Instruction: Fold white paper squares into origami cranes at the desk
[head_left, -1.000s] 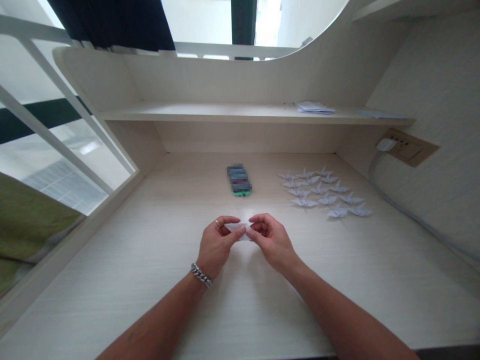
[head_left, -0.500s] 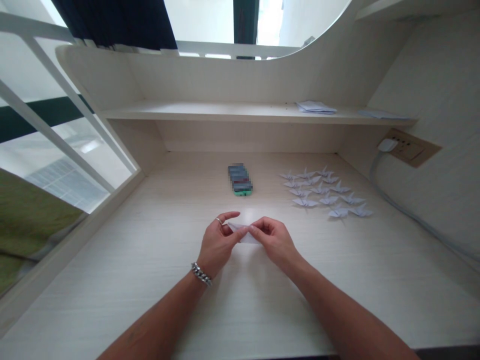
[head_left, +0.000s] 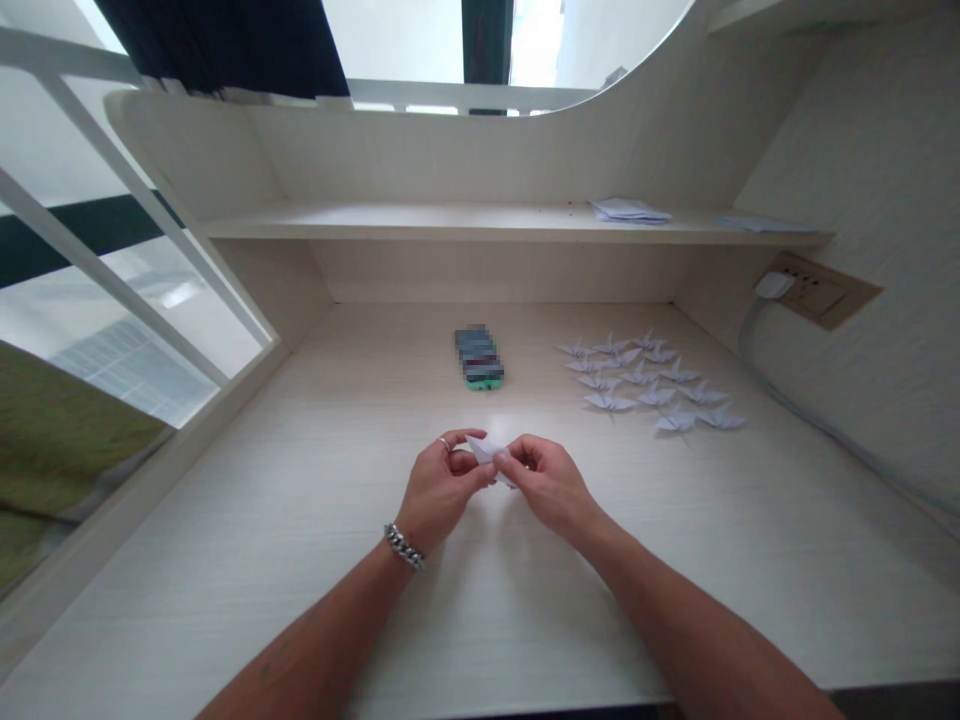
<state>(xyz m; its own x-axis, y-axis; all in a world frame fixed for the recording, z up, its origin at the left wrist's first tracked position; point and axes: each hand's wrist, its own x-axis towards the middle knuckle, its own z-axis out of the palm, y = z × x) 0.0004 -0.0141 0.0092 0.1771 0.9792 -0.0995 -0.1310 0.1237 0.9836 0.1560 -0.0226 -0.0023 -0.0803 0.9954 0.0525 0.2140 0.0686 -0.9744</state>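
A small folded piece of white paper [head_left: 484, 450] is pinched between both hands above the desk, one pointed end angled up to the left. My left hand [head_left: 442, 490], with a ring and a chain bracelet, has thumb and fingers closed on its left and lower side. My right hand [head_left: 546, 480] grips the right side between thumb and bent fingers, which hide part of the paper. Off to the right, several white folded paper cranes [head_left: 640, 375] stand in loose rows on the desk.
A phone with a green edge [head_left: 480, 358], its screen blurred out, lies beyond my hands. Folded white paper [head_left: 630, 211] rests on the shelf [head_left: 420, 222]. At the right wall, a grey cable [head_left: 817, 430] runs from a socket [head_left: 825, 290]; white railings [head_left: 142, 190] border the left.
The paper has turned in my hands, its pointed end now tilted further up. My left fingers have shifted slightly right and closer round it. The right hand has barely moved.
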